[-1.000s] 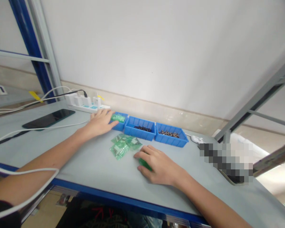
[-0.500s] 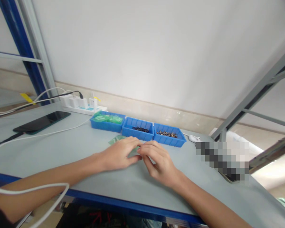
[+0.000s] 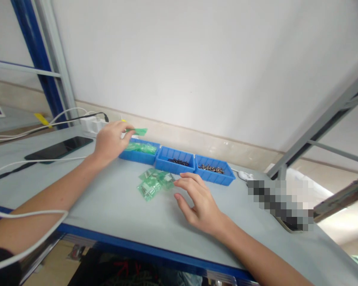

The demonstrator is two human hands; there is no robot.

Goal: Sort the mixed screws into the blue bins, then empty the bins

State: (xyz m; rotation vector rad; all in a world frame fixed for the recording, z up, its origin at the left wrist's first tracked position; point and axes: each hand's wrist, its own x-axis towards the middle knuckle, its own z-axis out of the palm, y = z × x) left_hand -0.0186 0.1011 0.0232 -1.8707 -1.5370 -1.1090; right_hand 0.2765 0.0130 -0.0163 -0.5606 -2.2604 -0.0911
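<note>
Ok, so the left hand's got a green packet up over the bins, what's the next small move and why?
Probably lower and release it: the left hand pinches a green packet just above the leftmost blue bin, which already holds similar green packets. The right hand rests open beside the loose pile.

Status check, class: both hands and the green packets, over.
Left hand holds packet over left bin. Right hand open beside packet pile. Nothing blocking.

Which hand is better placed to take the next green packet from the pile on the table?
Probably the right hand. It is open, fingertips beside the pile of green packets. The left hand is busy, pinching a green packet above the left blue bin, farther from the pile.
</note>
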